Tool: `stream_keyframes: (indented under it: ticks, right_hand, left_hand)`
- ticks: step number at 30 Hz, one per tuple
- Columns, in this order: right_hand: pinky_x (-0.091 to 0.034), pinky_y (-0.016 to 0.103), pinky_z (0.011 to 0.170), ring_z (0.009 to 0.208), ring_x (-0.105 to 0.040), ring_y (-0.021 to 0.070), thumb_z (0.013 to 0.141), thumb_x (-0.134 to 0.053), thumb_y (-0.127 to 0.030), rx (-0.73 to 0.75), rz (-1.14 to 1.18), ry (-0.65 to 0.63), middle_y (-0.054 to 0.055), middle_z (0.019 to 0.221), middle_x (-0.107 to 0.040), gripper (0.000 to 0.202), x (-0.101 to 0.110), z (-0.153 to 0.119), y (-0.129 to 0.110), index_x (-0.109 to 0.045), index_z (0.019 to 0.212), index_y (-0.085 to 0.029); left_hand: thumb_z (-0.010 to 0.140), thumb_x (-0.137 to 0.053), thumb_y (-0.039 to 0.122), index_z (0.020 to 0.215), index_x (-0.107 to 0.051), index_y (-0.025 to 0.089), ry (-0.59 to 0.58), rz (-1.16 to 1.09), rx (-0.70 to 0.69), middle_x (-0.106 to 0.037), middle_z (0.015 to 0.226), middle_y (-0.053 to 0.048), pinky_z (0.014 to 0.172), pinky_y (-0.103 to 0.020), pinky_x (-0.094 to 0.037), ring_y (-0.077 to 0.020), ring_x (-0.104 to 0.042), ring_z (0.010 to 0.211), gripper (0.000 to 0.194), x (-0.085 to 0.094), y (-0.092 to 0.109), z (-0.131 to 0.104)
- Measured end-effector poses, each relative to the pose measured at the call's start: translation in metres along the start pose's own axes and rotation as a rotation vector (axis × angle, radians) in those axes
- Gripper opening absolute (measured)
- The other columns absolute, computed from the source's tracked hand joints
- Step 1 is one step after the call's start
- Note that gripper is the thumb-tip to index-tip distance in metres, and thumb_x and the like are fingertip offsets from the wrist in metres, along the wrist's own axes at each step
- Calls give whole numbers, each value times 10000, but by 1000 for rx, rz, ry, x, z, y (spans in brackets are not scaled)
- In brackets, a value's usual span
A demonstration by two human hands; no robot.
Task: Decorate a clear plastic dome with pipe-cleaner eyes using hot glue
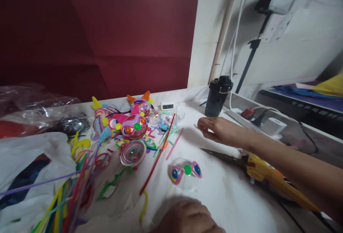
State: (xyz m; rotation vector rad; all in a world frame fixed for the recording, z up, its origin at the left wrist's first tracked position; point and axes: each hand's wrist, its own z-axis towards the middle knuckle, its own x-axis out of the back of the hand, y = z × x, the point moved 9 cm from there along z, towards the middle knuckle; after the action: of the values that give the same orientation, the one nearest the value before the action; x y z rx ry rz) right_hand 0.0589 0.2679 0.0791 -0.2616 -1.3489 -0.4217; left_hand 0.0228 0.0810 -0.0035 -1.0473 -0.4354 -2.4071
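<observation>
My right hand (214,128) is over the table near the black bottle, thumb and fingers pinched together. A thin pale tip shows by the fingertips, too small to name. My left hand (189,218) is at the bottom edge, blurred, with fingers curled and fingertips hidden. Between the hands lies a clear round plastic piece (184,185) with two pink-rimmed blue eyes (197,169) and a green dot (187,170). Under my right forearm lie a yellow tool (264,172) and a dark pointed blade (219,155).
Colourful pipe-cleaner fish (134,127), a clear bowl (133,153), a red stick (158,156) and loose pipe cleaners (61,204) crowd the left. A black bottle (218,95), small digital display (167,106) and power strip (238,116) stand behind. Plastic bags (40,108) lie far left.
</observation>
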Motion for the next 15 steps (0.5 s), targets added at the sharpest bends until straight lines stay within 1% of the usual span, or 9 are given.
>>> stream_keyframes:
  ticks: [1,2,4,6,7,8,10,13,15]
  right_hand:
    - [-414,260,619,647,-586,149,931,-415,-147,16,68,52,54,795,-635,120,13,-7,-13,-531,916,-172]
    - [-407,263,600,614,-562,147,934,-413,-161,47,113,103,36,755,-617,124,26,-16,-28,-524,887,-186]
    - [-406,272,598,636,-550,155,925,-411,-144,107,158,150,27,748,-600,127,40,-36,-62,-513,874,-199]
    - [-411,297,609,656,-553,170,932,-386,-130,171,142,148,25,738,-602,174,43,-55,-96,-519,854,-210]
    - [-413,306,602,639,-549,169,938,-378,-124,201,122,146,24,740,-609,191,42,-63,-112,-517,839,-212]
    - [-422,319,607,633,-551,173,938,-376,-117,204,101,161,23,737,-611,202,42,-70,-123,-515,827,-211]
    - [-445,331,611,624,-569,180,933,-376,-106,220,58,173,20,730,-618,207,39,-80,-140,-523,826,-207]
    - [-454,326,588,605,-582,184,924,-368,-101,200,40,195,10,694,-606,220,35,-87,-151,-514,803,-214]
    - [-454,309,581,602,-590,174,958,-330,-131,179,71,199,3,687,-599,247,29,-88,-153,-510,812,-216]
  left_hand:
    - [958,-488,250,865,-621,195,48,-61,69,-687,634,34,642,-192,-532,-101,-666,617,171,7,-5,-1]
    - [965,-467,283,941,-633,186,101,-145,172,-713,666,9,611,-186,-537,-108,-679,609,194,15,-13,-2]
    - [972,-451,344,1086,-620,173,177,-392,455,-747,715,-26,511,-152,-516,-112,-700,580,266,24,-34,-9]
    - [966,-457,412,1142,-599,161,146,-647,724,-752,726,-49,431,-129,-476,-115,-699,530,338,18,-47,-18]
    - [951,-473,456,1150,-593,153,130,-725,798,-749,722,-60,423,-130,-469,-122,-700,524,381,16,-48,-21]
    - [933,-486,496,1144,-593,147,121,-770,834,-742,710,-66,424,-134,-468,-129,-699,519,422,15,-47,-21]
    - [912,-498,534,1102,-605,143,112,-778,826,-729,690,-69,444,-138,-470,-136,-700,533,448,17,-44,-19]
    - [949,-446,477,939,-631,152,97,-682,741,-708,640,-54,475,-142,-474,-118,-675,519,374,20,-38,-16]
    - [968,-423,414,855,-627,167,90,-578,657,-693,596,-34,508,-155,-490,-110,-655,505,340,24,-33,-14]
